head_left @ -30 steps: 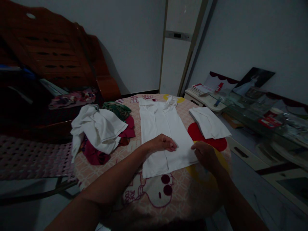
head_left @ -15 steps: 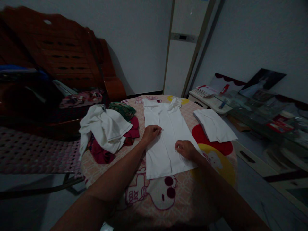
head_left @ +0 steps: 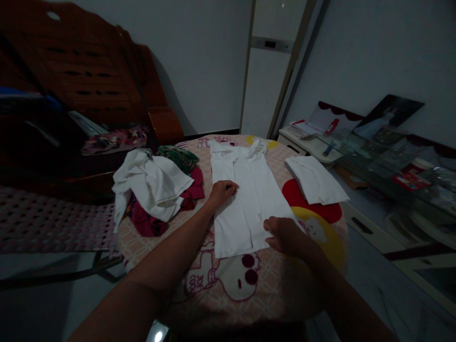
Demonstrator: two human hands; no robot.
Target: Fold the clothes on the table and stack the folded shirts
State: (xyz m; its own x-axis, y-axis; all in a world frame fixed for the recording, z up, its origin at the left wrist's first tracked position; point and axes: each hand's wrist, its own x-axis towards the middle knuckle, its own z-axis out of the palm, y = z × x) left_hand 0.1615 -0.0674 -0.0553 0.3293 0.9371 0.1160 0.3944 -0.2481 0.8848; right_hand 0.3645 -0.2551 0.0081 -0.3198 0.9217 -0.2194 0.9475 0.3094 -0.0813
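The right hand [head_left: 285, 235] lay flat on the near right hem of the long white cotton garment [head_left: 245, 199], gripping nothing. The left hand [head_left: 221, 191], fingers curled, pressed its left edge mid-length. The garment lay narrowed lengthwise on the round patterned table [head_left: 221, 285]; folding appeared under way. Farther off lay a folded white cloth [head_left: 315, 180] and a heap of mixed clothes [head_left: 156, 190].

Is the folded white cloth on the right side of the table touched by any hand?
No: the folded cloth lies apart, while both the left hand and the right hand rest on the long white garment.
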